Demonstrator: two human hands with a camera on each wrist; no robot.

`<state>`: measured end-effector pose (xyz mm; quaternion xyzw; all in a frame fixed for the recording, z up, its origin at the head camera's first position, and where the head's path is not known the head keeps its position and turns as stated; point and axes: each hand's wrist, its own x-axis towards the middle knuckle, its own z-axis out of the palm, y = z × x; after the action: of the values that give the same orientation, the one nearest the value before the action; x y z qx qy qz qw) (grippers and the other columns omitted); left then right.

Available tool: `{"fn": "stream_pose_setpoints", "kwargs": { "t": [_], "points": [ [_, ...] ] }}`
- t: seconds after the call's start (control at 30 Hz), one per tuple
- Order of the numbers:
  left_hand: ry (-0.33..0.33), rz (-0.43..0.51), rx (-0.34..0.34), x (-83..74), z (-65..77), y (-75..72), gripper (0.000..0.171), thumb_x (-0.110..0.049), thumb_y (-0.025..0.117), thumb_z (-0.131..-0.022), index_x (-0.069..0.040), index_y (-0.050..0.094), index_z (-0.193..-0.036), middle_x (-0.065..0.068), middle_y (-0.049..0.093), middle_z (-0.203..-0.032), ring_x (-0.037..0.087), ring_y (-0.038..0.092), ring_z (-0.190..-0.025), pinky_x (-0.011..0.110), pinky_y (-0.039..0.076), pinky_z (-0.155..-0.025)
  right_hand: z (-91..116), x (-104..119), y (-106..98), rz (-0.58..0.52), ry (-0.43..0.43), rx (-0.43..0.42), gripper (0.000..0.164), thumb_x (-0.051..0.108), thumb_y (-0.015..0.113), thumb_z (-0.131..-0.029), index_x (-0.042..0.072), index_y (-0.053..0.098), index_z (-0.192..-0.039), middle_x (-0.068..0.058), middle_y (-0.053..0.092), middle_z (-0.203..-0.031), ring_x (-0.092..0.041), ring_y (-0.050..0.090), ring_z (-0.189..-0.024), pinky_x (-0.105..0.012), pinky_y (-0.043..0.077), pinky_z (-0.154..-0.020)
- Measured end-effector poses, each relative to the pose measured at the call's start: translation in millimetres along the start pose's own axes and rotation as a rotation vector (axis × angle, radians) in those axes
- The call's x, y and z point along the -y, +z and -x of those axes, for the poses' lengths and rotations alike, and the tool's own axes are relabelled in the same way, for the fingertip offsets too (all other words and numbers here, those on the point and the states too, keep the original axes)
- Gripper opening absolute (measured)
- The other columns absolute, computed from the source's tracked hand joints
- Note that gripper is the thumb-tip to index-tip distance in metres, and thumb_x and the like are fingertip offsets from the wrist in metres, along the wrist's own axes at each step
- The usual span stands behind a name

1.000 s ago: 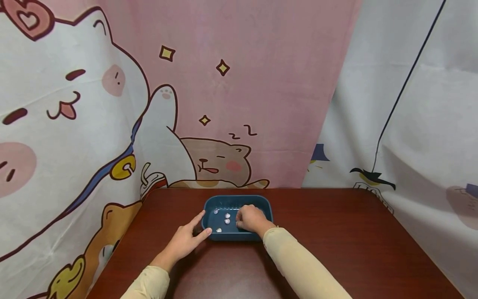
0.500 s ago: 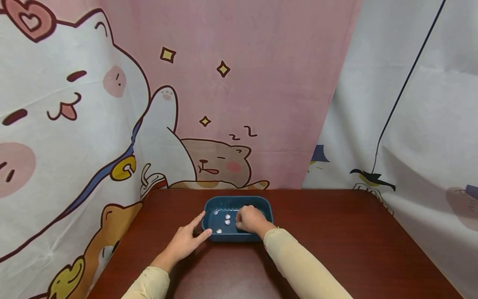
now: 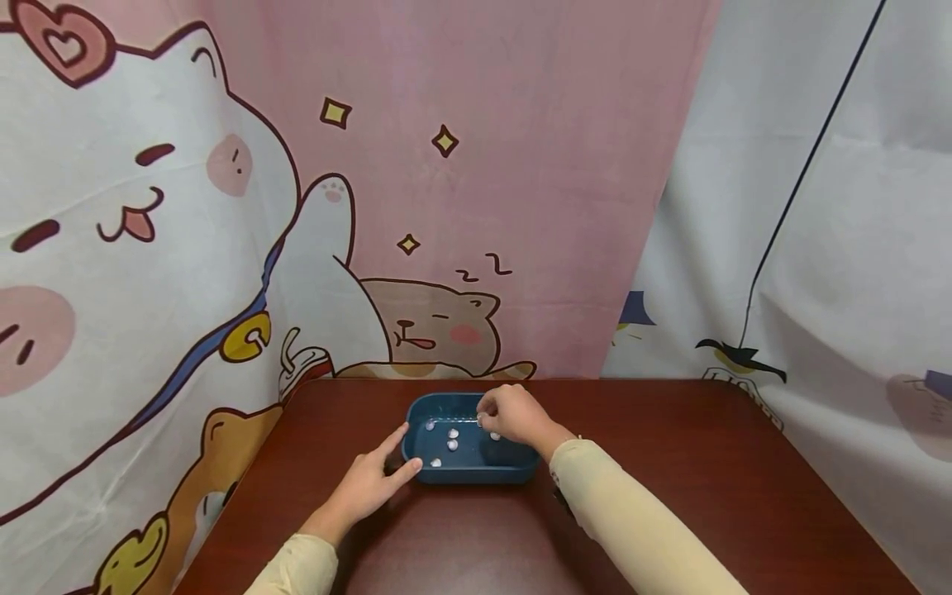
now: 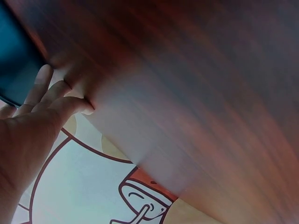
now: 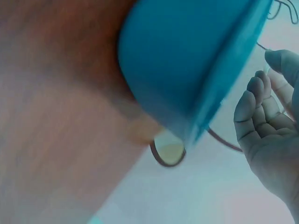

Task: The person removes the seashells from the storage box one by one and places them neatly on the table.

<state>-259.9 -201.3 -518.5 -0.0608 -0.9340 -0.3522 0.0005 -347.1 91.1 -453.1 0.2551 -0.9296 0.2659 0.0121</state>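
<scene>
Our right hand is pinching a white piece over the lower-centre crosswise tray. Our spread left hand is touching its left end.

So the blue container pretty much hogs the upper middle of the frame, tipped at an angle, with its rim slanting down from the upper right. Over at the right edge there's the person's right hand, fingers curled and thumb up top, seemingly pinching a small pale piece that's too tiny to make out. Blurry brown tabletop fills the left side, and pale printed cloth with dark outlines covers the lower right.
</scene>
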Motion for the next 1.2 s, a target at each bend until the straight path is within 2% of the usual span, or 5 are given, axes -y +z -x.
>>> {"fn": "stream_pose_setpoints", "kwargs": {
  "t": [0.27, 0.5, 0.83, 1.2],
  "points": [
    [-0.008, -0.012, 0.001, 0.7, 0.0, 1.3, 0.079, -0.056, 0.070, -0.100, -0.027, 0.040, -0.167, 0.016, 0.070, -0.141, 0.026, 0.071, -0.116, 0.062, 0.056, -0.104, 9.0, -19.7, -38.7, 0.053, 0.054, -0.077, 0.017, 0.020, 0.078, -0.098, 0.010, 0.082, -0.111, -0.002, 0.081, -0.104, -0.018, 0.075, -0.097, -0.042, 0.063, -0.089],
    [-0.009, -0.015, 0.004, 2.0, -0.4, 1.2, 0.079, -0.056, 0.070, -0.100, -0.027, 0.040, -0.167, 0.017, 0.070, -0.142, 0.027, 0.071, -0.118, 0.062, 0.055, -0.104, 22.7, -47.9, -59.4, 0.023, 0.090, -0.109, 0.016, 0.017, 0.077, -0.099, 0.007, 0.082, -0.110, -0.006, 0.081, -0.104, -0.020, 0.075, -0.093, -0.044, 0.064, -0.086],
    [-0.008, -0.006, 0.009, 0.0, -0.3, 0.2, 0.078, -0.055, 0.070, -0.100, -0.027, 0.040, -0.167, 0.016, 0.071, -0.141, 0.027, 0.071, -0.121, 0.062, 0.054, -0.107, 37.7, -89.2, -60.4, 0.039, 0.147, -0.142, 0.011, 0.017, 0.077, -0.096, 0.009, 0.081, -0.101, -0.005, 0.080, -0.098, -0.017, 0.071, -0.085, -0.044, 0.062, -0.082],
    [-0.006, -0.008, 0.007, -0.8, 0.2, -0.4, 0.078, -0.055, 0.070, -0.100, -0.027, 0.040, -0.167, 0.015, 0.071, -0.141, 0.028, 0.071, -0.121, 0.062, 0.054, -0.107, 48.8, -115.1, -48.9, 0.089, 0.214, -0.053, 0.009, 0.016, 0.077, -0.096, 0.010, 0.081, -0.102, -0.003, 0.079, -0.098, -0.017, 0.070, -0.085, -0.045, 0.061, -0.082]
  ]
}}
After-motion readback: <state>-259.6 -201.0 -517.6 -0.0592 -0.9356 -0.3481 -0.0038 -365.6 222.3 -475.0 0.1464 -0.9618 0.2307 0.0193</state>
